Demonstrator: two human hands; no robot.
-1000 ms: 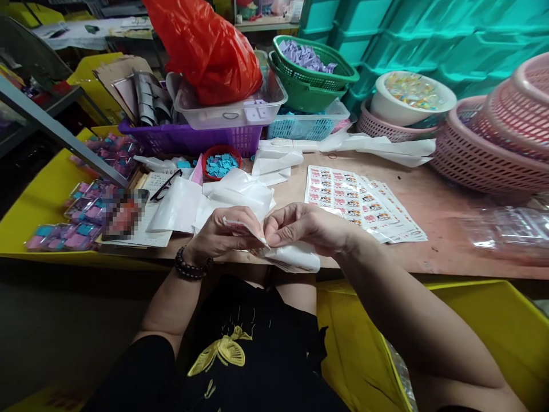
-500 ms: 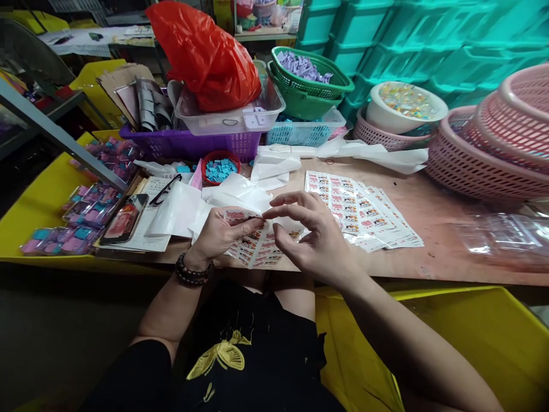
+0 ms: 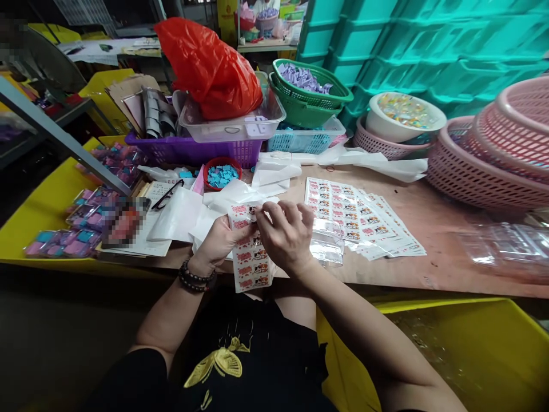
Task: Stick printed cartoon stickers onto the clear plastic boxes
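Note:
My left hand (image 3: 219,239) grips the left edge of a sticker sheet (image 3: 253,266) printed with pink lettering and cartoon cats, its thumb lying across the front. The sheet looks like a narrow folded strip and hangs over the table's front edge. My right hand (image 3: 286,234) is closed at the sheet's upper right side, fingers curled over it; the thumb is mostly hidden. Just right of that hand lies a clear plastic case (image 3: 326,243). Beyond it, several more sticker sheets (image 3: 358,217) are fanned out on the table.
White backing paper (image 3: 180,214) lies left of my hands, behind it a red basket (image 3: 222,173) of blue pieces. Glasses (image 3: 168,194) and a phone (image 3: 126,222) rest on papers. Pink baskets (image 3: 484,166) stand right, near clear plastic packaging (image 3: 506,243). A purple crate (image 3: 197,150) stands behind.
The sheet was bunched between both hands, then showed wide beneath them; now it hangs as a narrow upright strip. My right hand opened, then closed again at its upper right side.

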